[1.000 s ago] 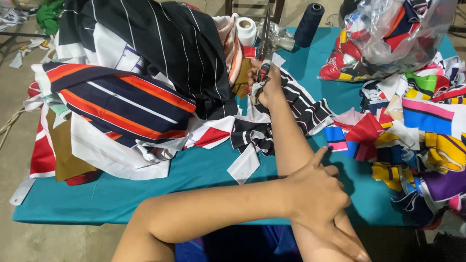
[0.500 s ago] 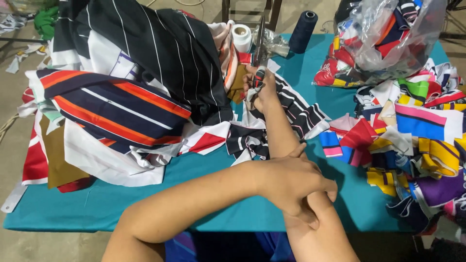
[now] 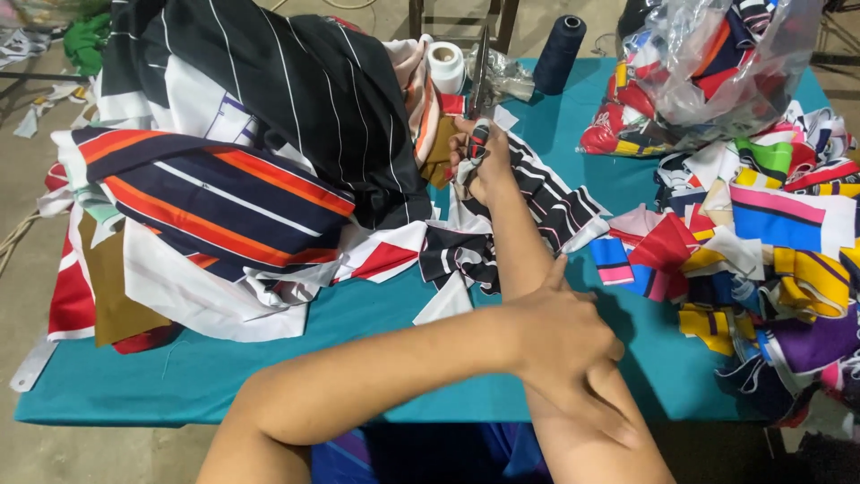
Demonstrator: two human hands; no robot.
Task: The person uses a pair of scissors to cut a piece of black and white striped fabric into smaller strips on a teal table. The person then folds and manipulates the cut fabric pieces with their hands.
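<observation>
My right hand [image 3: 485, 164] reaches forward over the teal table [image 3: 134, 385] and is shut on a pair of scissors [image 3: 479, 85], blades pointing up, red-and-black handles in the fist. It hovers over black-and-white striped fabric scraps [image 3: 546, 202]. My left hand [image 3: 563, 345] lies across my right forearm near the table's front edge, fingers wrapped loosely on the arm, holding no object.
A big heap of striped black, navy, orange and white cloth [image 3: 242, 170] fills the left. Colourful scraps [image 3: 770, 242] pile at the right, below a clear plastic bag of scraps [image 3: 708, 72]. A dark thread cone [image 3: 558, 54] and a white roll [image 3: 445, 67] stand at the back.
My left hand has shifted back and forth along my right forearm. The right hand has stayed over the striped scraps, and the scissors now stand upright in it.
</observation>
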